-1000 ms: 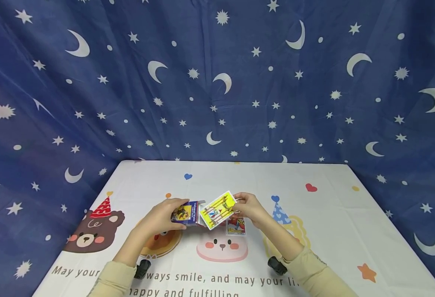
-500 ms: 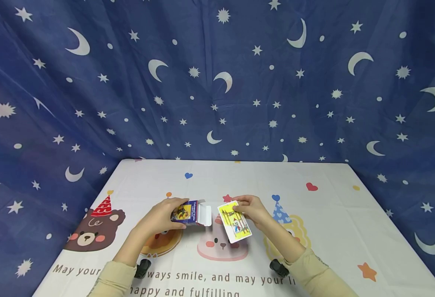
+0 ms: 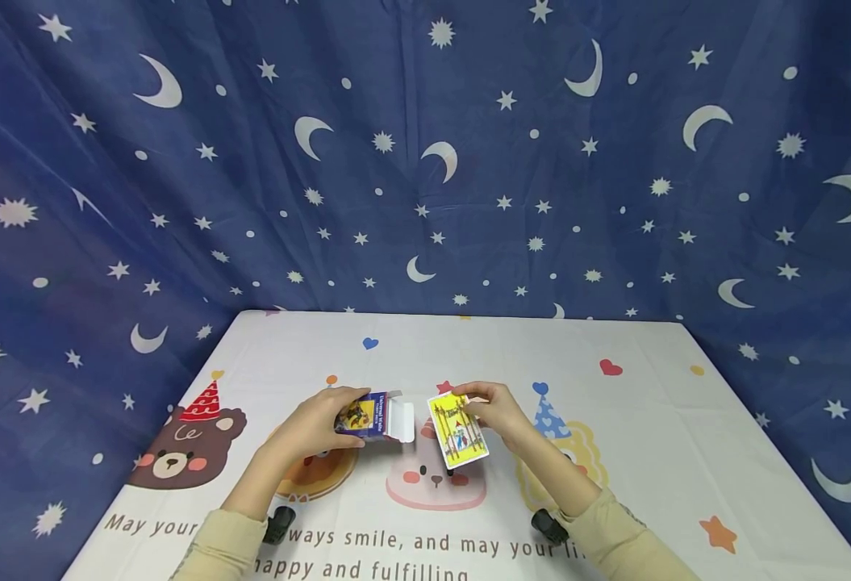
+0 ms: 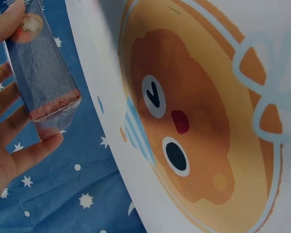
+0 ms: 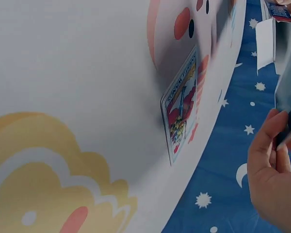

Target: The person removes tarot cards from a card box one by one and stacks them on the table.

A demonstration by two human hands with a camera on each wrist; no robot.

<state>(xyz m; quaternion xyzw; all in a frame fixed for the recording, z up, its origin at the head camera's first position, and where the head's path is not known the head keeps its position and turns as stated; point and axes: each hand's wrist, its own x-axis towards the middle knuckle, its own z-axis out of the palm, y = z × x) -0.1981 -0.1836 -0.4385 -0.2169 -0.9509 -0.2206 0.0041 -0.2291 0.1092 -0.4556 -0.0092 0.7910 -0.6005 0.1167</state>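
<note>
My left hand [image 3: 318, 424] grips a blue tarot card box [image 3: 362, 415] by its sides, thumb and fingers on opposite edges. The box lies tipped on its side, its white end flap [image 3: 400, 420] standing open toward the right. In the left wrist view the closed end of the box [image 4: 46, 73] looks shiny, held in the fingers of the left hand [image 4: 9, 141]. To the right, my right hand [image 3: 494, 411] pinches a yellow tarot card [image 3: 457, 433] by its upper right corner, face up. Below it, in the right wrist view, another tarot card [image 5: 180, 107] lies on the tablecloth.
A white tablecloth [image 3: 643, 452] with cartoon animals and lettering covers the table. Behind it hangs a blue curtain [image 3: 352, 202] with moons and stars. A black wrist device shows under each forearm.
The yellow card has moved right, away from the box mouth, and turned more upright in my right hand. It now covers the card beneath it in the head view. The left hand stays put.
</note>
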